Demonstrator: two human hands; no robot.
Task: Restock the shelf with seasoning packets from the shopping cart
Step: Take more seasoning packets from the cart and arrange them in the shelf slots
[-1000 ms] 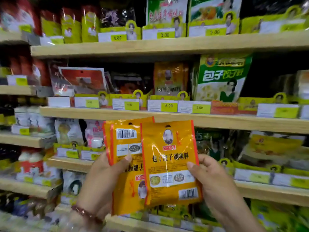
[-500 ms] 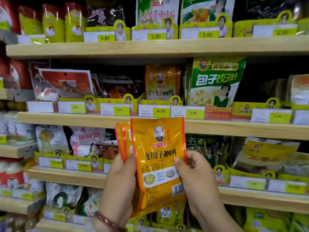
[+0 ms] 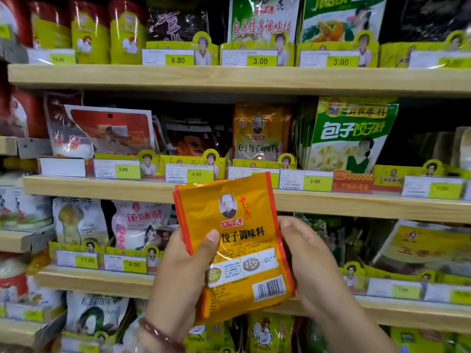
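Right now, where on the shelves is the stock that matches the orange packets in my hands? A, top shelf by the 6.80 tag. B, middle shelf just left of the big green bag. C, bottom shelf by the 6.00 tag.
B: the matching orange packet stands on the middle shelf, just left of the green bag.

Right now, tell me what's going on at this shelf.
A person stands at a seasoning shelf holding a small stack of orange seasoning packets in both hands. The left hand grips the stack's left edge with the thumb across the front; the right hand holds the right edge. The stack is raised just below a matching orange packet on the middle wooden shelf, not yet placed there.
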